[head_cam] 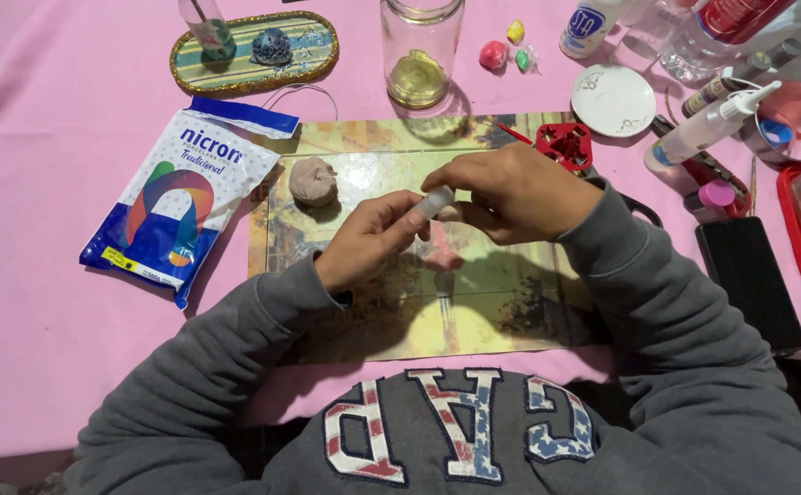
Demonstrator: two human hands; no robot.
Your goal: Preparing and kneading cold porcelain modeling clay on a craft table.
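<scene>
White tube (434,201) – betw. both hands' (510,194) fingertip grip

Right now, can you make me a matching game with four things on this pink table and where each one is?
Things:
1. beige clay ball
2. blue and white clay bag
3. glass jar
4. small white tube

Places:
A. held between the fingers of the left hand and the right hand
B. on the work mat, near its far left corner
C. on the pink tablecloth, left of the mat
D. standing just beyond the mat's far edge

Pairs: 1-B, 2-C, 3-D, 4-A
</scene>
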